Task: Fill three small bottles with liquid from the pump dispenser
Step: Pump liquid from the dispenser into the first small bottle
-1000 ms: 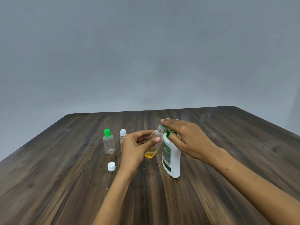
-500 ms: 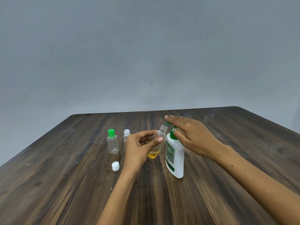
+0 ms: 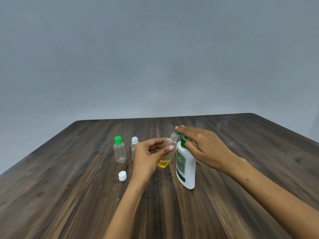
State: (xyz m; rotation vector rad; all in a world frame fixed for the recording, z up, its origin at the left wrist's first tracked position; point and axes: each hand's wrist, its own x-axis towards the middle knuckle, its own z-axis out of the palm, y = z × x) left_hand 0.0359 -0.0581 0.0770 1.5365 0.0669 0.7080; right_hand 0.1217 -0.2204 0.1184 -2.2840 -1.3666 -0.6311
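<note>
Your left hand (image 3: 148, 156) grips a tilted small bottle (image 3: 168, 149), yellow liquid at its bottom, its neck under the spout. Your right hand (image 3: 203, 145) presses flat fingers on the pump dispenser (image 3: 187, 168) mid-table (image 3: 69, 195); two capped bottles (image 3: 120, 152) stand toward the left edge

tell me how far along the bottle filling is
Done: none looks finished. In hand: the left hand grips the open bottle, tilted at the nozzle, yellow liquid only at its bottom; the right hand presses the pump dispenser. Left: the green-capped bottle looks empty, the white-capped bottle is unclear.
</note>
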